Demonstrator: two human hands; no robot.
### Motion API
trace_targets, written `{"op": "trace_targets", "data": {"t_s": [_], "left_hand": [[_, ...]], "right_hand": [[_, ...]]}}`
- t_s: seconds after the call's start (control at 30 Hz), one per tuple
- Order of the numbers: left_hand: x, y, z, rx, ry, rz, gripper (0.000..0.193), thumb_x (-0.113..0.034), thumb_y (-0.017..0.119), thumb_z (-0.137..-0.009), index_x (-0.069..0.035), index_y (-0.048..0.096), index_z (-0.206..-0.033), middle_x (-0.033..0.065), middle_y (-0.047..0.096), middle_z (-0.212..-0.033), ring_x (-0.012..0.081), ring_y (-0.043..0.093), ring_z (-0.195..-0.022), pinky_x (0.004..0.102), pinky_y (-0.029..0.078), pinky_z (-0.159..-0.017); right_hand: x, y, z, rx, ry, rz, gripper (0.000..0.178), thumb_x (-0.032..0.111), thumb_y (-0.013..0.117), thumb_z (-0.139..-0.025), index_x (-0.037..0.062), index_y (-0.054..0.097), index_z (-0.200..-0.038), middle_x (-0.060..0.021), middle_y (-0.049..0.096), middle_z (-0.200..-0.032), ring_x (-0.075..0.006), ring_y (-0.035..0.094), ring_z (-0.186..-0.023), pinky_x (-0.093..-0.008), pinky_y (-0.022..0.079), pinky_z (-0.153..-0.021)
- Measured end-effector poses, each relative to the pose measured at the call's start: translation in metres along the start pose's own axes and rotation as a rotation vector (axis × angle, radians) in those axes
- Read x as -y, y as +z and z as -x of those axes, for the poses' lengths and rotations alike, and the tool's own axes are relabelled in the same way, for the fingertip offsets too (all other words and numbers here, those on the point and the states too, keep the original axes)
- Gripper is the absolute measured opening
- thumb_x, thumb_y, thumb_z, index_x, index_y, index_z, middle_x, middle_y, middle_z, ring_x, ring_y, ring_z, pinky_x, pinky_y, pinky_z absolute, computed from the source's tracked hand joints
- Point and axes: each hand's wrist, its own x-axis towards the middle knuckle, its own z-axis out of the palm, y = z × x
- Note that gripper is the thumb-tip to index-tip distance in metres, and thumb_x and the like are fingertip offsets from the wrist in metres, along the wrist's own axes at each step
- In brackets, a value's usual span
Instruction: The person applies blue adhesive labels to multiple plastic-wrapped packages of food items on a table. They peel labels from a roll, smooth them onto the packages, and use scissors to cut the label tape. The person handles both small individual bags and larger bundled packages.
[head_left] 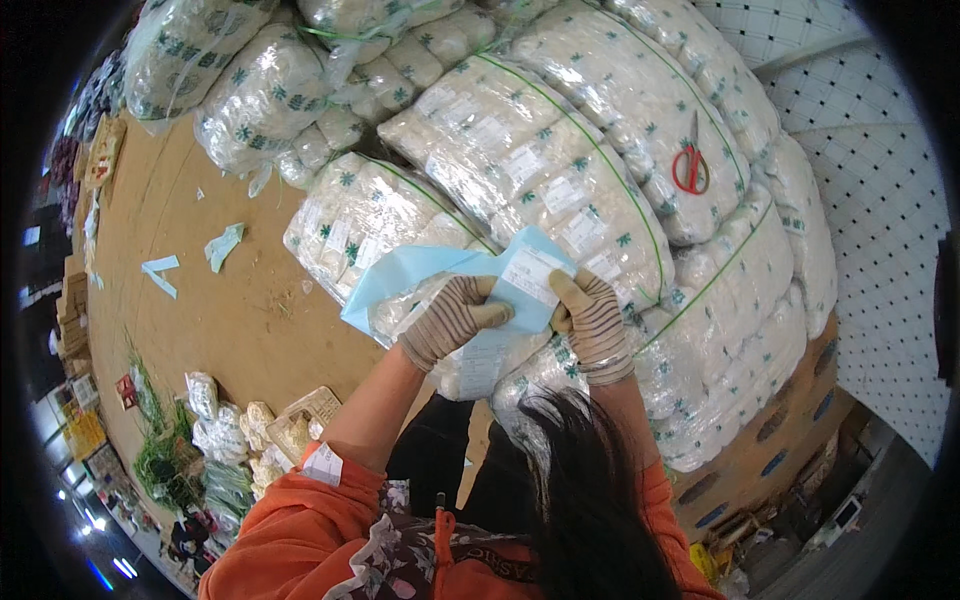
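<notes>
Both my hands wear striped work gloves. Between them is a light-blue sheet of label backing paper point(440, 262) with a white printed label point(531, 273) on its right end. My left hand point(452, 322) is closed on the paper, thumb on top. At the label's right edge, my right hand point(592, 318) pinches the corner between thumb and fingers. Below the paper lies a clear-wrapped bale point(375, 205) of pale packs with green leaf prints, tied with green strap. Several white labels are stuck on the larger bale point(520, 150) beyond it.
Red-handled scissors point(690, 170) lie on a bale at the right. More wrapped bales point(265, 95) are stacked at the far left. Blue paper scraps point(224, 246) litter the brown floor point(240, 330). Green stalks point(165, 455) and small bags point(220, 430) lie at the lower left.
</notes>
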Motion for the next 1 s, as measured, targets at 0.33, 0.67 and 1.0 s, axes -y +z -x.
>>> {"op": "trace_targets", "data": {"t_s": [0.33,0.67,1.0], "left_hand": [[0.04,0.095,0.01,0.173,0.026,-0.429,0.028,-0.009,0.061,-0.082,0.004,0.059,-0.107,0.0089,0.066,-0.09,0.0122,0.058,-0.083,0.0292,0.048,-0.076],[-0.017,0.109,0.001,-0.775,0.41,-1.505,0.068,-0.002,0.061,-0.078,-0.013,0.033,-0.14,0.0247,0.043,-0.131,0.0391,0.054,-0.109,0.0433,0.049,-0.086],[0.056,0.381,-0.181,1.099,0.282,-2.309,0.07,-0.004,0.051,-0.085,-0.026,0.025,-0.146,0.0168,0.012,-0.155,0.0321,0.055,-0.117,0.0453,0.057,-0.076]], "right_hand": [[-0.028,-0.094,0.077,0.289,-0.254,0.514,0.029,0.021,0.065,-0.084,-0.0012,0.066,-0.103,-0.0077,0.066,-0.091,-0.0158,0.06,-0.081,-0.0269,0.049,-0.074],[-0.205,-0.347,0.197,-0.471,0.016,-1.0,0.059,0.052,0.045,-0.093,0.0108,0.038,-0.134,-0.01,0.047,-0.131,-0.0336,0.043,-0.122,-0.0497,0.036,-0.099],[-0.239,-0.311,0.142,-0.502,-0.051,-0.938,0.073,0.065,0.047,-0.086,0.0064,0.043,-0.129,-0.0096,0.056,-0.116,-0.0263,0.055,-0.102,-0.0446,0.046,-0.084]]}}
